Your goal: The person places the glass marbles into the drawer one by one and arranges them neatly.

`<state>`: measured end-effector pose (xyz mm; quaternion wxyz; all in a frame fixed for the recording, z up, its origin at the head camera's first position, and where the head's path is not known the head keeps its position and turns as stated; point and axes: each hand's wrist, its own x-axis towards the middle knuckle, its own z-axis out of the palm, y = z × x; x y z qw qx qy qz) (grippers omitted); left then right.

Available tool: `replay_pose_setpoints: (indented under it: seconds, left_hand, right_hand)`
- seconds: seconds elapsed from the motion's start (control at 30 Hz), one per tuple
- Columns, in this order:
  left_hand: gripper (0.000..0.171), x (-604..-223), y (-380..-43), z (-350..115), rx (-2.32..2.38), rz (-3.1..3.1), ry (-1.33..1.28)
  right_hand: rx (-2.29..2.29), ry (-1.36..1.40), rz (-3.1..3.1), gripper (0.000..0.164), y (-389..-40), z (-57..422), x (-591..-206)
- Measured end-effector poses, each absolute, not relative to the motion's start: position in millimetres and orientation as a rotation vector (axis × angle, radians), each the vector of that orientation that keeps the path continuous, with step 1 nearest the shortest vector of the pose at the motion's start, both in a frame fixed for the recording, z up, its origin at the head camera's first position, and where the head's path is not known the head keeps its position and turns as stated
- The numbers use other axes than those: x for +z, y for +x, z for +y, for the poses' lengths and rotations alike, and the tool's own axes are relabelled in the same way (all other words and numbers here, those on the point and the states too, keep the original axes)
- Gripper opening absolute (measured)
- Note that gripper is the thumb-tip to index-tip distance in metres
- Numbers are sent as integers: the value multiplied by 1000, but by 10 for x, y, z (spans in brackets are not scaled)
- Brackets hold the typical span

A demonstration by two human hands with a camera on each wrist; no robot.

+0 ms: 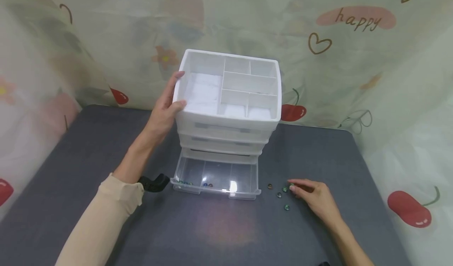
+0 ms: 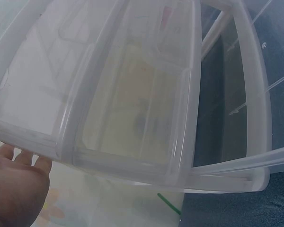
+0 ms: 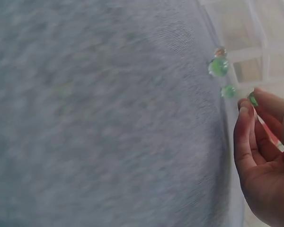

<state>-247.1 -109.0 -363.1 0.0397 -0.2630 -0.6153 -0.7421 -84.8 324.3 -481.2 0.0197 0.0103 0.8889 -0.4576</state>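
A white plastic drawer unit (image 1: 227,118) stands on the dark table, its top divided into compartments. My left hand (image 1: 167,102) grips the unit's left upper edge, thumb towards the front; in the left wrist view its fingertips (image 2: 42,164) are against the side. The clear bottom drawer (image 1: 244,171) is pulled out, with several small marbles (image 1: 185,183) along its front. To the right of it, my right hand (image 1: 316,199) pinches a green marble (image 3: 253,99) between thumb and finger. Beside that hand lie a brownish marble (image 1: 270,186) and green marbles (image 1: 287,207).
A printed cloth (image 1: 354,61) with cherries and hearts hangs behind and around the table (image 1: 219,234). The black wrist camera mount (image 1: 154,183) on my left forearm sits close to the drawer's left front corner.
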Motion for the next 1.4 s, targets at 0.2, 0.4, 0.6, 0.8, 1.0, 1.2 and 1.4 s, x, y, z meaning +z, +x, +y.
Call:
replay_pose_setpoints:
  seconds: [0.2, 0.4, 0.6, 0.8, 1.0, 1.2, 1.4]
  left_hand:
    - [66, -3623, -2476, -1084, -2268, -1898, -800]
    - [65, -3632, -2477, -1089, -2269, -1895, -794]
    - [65, -3635, -2480, -1093, -2264, -1897, -802]
    - [66, -3633, -2475, -1091, -2259, -1910, -799]
    - [66, -3636, -2477, -1088, -2266, -1901, -790]
    - [66, -3640, -2476, -1090, -2261, -1903, -793]
    - [66, -3635, -2471, -1086, -2259, -1902, -796]
  right_hand:
    - [-1477, 20, 2717, 32, -907, 3144, -4685]
    - [-1543, -30, 2668, 35, -964, 2967, -4557]
    - [-1545, -69, 2644, 35, -1006, 2824, -4476]
    - [-1606, -123, 2578, 33, -1044, 2719, -4411]
    - [-1656, -186, 2516, 31, -1080, 2606, -4355]
    - [-1657, -229, 2530, 28, -1121, 2468, -4324]
    - [-1681, -274, 2523, 29, -1161, 2326, -4320]
